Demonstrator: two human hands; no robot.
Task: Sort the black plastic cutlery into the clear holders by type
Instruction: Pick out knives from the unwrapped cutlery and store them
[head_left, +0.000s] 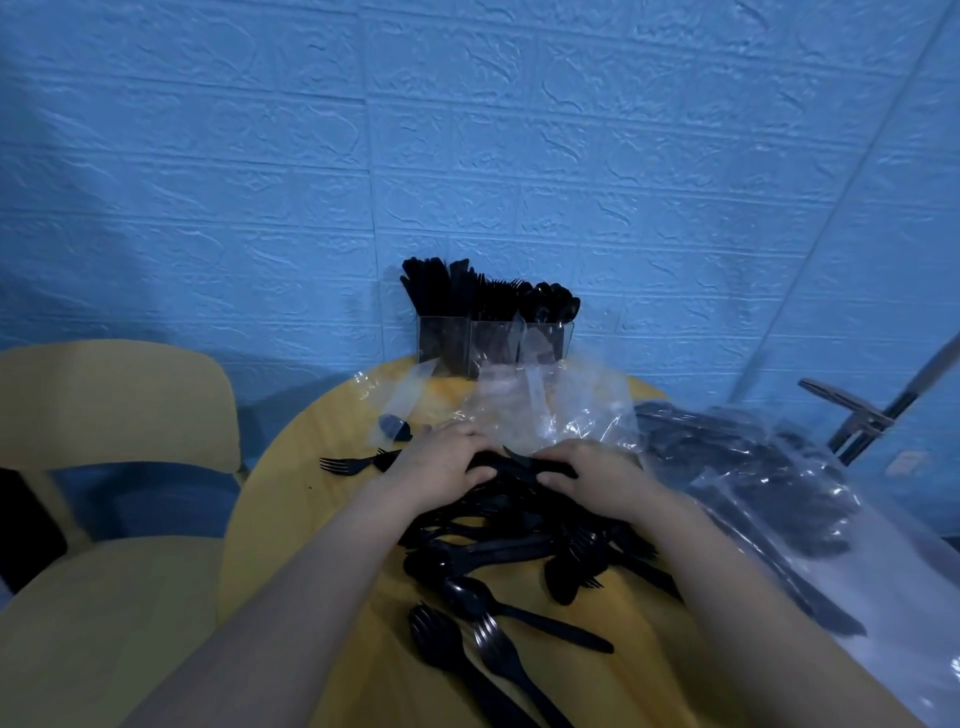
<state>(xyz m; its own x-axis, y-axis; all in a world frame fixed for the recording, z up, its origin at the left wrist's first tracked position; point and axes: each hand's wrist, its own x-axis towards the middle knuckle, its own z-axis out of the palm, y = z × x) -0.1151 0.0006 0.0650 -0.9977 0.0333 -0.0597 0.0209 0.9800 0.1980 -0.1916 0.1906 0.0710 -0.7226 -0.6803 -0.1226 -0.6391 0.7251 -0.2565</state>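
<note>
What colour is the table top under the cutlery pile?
Yellow table top, seen in the head view.

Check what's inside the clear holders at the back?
Clear holders: upright black cutlery, knives left, forks middle, spoons right. Lower handles blurred by crumpled plastic wrap in front.

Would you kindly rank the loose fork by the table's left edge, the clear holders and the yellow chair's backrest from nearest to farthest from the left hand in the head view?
1. Loose fork: just left of the left hand, on the table.
2. Clear holders: beyond it, against the wall.
3. Yellow chair's backrest: far left, off the table.
</note>
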